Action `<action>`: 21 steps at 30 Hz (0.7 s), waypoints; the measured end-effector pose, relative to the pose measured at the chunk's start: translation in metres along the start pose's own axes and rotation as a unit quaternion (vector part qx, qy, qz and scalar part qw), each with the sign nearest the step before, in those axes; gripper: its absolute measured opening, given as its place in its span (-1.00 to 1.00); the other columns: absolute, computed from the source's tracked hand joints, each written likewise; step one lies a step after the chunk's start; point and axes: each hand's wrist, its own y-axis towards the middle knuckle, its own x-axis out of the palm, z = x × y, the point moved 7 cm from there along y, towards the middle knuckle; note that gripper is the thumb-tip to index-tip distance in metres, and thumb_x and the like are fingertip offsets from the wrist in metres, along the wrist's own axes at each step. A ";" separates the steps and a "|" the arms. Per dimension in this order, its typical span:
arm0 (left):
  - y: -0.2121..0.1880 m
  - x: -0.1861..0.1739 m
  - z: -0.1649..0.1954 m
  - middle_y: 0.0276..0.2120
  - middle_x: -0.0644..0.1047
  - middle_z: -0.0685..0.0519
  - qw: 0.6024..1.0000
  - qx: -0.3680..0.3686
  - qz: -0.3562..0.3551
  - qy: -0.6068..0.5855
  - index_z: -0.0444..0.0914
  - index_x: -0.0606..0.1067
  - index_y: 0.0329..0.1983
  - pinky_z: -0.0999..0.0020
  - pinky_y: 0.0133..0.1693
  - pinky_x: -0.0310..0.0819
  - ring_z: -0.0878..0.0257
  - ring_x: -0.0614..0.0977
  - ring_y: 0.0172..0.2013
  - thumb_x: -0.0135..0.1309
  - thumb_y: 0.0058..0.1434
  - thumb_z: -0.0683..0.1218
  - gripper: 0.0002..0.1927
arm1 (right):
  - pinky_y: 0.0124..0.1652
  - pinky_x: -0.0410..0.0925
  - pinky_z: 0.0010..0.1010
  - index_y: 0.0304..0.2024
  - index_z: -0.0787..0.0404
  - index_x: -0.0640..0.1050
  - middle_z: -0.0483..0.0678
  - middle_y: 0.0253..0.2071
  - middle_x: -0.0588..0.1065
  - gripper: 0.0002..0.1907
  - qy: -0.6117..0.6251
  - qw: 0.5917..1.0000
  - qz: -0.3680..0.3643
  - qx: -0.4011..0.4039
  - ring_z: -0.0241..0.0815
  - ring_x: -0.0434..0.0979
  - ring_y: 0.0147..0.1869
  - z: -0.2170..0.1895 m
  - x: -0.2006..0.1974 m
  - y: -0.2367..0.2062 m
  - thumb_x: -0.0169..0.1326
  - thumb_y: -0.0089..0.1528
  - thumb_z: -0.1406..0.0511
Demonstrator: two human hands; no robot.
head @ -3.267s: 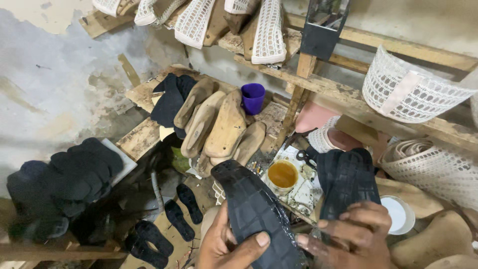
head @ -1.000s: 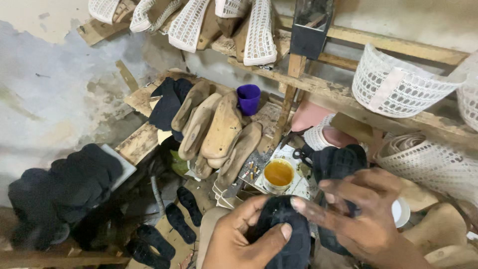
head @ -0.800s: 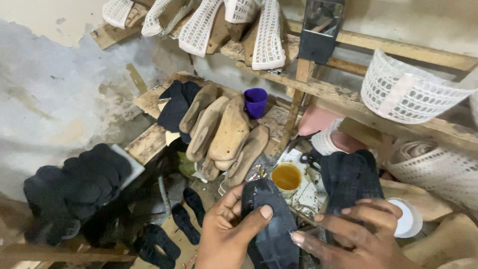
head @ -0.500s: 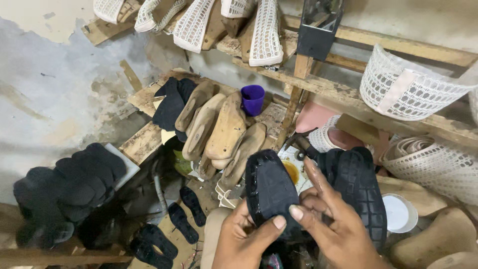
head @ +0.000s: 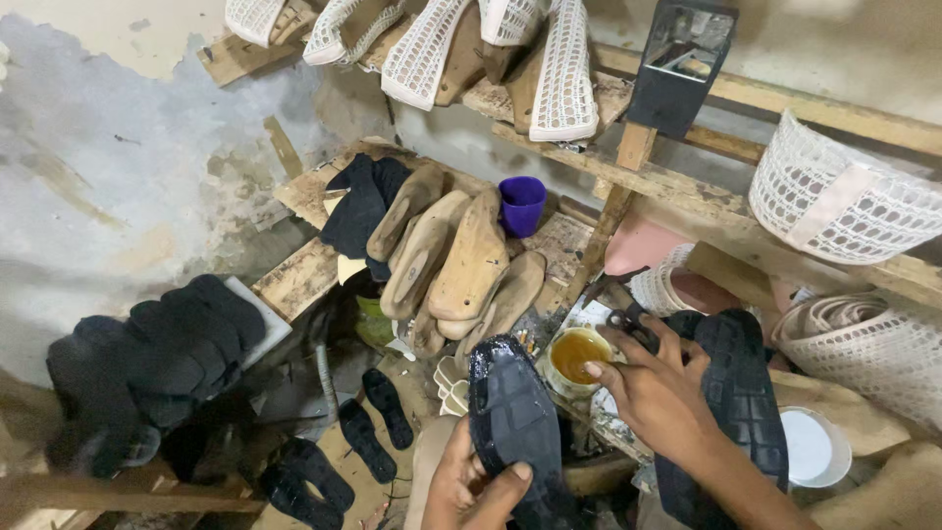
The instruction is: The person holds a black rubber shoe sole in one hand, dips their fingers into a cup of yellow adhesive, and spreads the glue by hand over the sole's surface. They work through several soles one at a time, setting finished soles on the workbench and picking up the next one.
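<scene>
1. The black shoe sole (head: 512, 417) stands upright at bottom centre, tread facing the camera, so its wet-looking top edge is easy to reach.
2. The left hand (head: 469, 486) has its grip pinching the sole's lower end.
3. The right hand (head: 655, 388) hovers at the glue pot (head: 574, 357); whether its fingers are pressed together I cannot tell.
4. A second sole (head: 741, 393) lies partly hidden under that arm.

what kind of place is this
Most likely a small shoemaking workshop. Wooden shoe lasts are piled on a rough shelf, black soles are stacked at the left, and the left hand holds a black sole while the right hand reaches to a pot of yellowish glue.
</scene>
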 end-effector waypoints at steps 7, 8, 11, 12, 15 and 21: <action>0.002 0.022 0.009 0.12 0.60 -0.19 0.997 0.013 -0.071 0.006 -0.35 0.22 0.43 0.22 0.17 0.43 0.12 0.64 0.13 0.03 0.08 -0.37 -0.23 | 0.32 0.02 -0.06 0.21 0.20 0.62 0.12 0.39 0.30 -0.60 0.392 0.904 0.014 -0.172 0.13 0.18 0.47 -0.031 -0.073 -0.040 0.09 0.33 0.27; 0.003 0.028 0.008 0.13 0.59 -0.19 0.996 0.013 -0.090 -0.003 -0.36 0.21 0.43 0.22 0.18 0.42 0.12 0.63 0.14 0.03 0.09 -0.37 -0.23 | 0.29 0.04 -0.06 0.19 0.16 0.63 0.13 0.37 0.32 -0.59 0.360 0.916 0.030 -0.173 0.11 0.20 0.43 -0.033 -0.079 -0.042 0.10 0.28 0.31; 0.003 0.038 0.010 0.14 0.58 -0.18 0.993 0.007 -0.119 -0.028 -0.37 0.19 0.45 0.23 0.18 0.43 0.12 0.63 0.14 0.04 0.09 -0.38 -0.21 | 0.21 0.08 -0.09 0.14 -0.02 0.65 0.05 0.28 0.38 -0.55 0.231 0.941 0.106 -0.224 0.02 0.25 0.31 -0.041 -0.097 -0.053 0.14 0.18 0.35; 0.003 0.036 0.012 0.13 0.59 -0.18 0.994 -0.002 -0.108 -0.036 -0.34 0.19 0.47 0.22 0.16 0.45 0.12 0.64 0.12 0.05 0.07 -0.38 -0.18 | 0.19 0.08 -0.12 0.11 -0.12 0.66 -0.04 0.25 0.41 -0.55 0.168 0.937 0.148 -0.270 -0.03 0.25 0.28 -0.048 -0.102 -0.059 0.17 0.16 0.32; 0.000 0.032 0.020 0.12 0.59 -0.19 0.995 0.006 -0.095 -0.031 -0.33 0.17 0.47 0.23 0.15 0.46 0.12 0.65 0.11 0.05 0.07 -0.38 -0.17 | 0.18 0.12 -0.18 0.06 -0.29 0.66 -0.14 0.22 0.43 -0.49 0.151 0.920 0.182 -0.314 -0.07 0.25 0.24 -0.053 -0.108 -0.068 0.21 0.09 0.33; -0.006 0.039 0.022 0.14 0.58 -0.20 0.995 0.013 -0.093 -0.025 -0.32 0.14 0.51 0.23 0.15 0.46 0.12 0.65 0.11 0.03 0.04 -0.38 -0.11 | 0.19 0.14 -0.22 0.06 -0.37 0.64 -0.25 0.22 0.43 -0.41 0.100 0.928 0.201 -0.297 -0.03 0.24 0.21 -0.056 -0.112 -0.073 0.20 0.06 0.39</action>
